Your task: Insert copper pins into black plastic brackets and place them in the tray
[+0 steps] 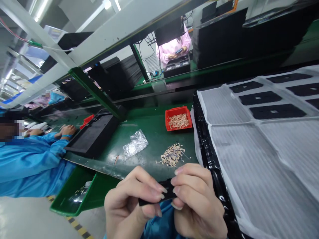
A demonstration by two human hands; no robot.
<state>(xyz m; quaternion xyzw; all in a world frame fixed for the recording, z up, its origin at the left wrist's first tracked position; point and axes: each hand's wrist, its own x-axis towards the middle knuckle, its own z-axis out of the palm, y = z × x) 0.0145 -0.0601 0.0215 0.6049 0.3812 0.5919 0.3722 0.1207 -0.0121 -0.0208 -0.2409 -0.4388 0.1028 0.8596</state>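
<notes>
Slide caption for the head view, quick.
Left hand and right hand pinch a black piece near piled strips and a red bin.

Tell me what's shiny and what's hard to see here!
Head view: white glints on the crumpled clear plastic and glossy black plastic edging; head view: the white ceiling tube light glows washed-out; head view: the bare left hand and bare right hand look fairly clear, but their small flat black piece is too dark for much detail.
</notes>
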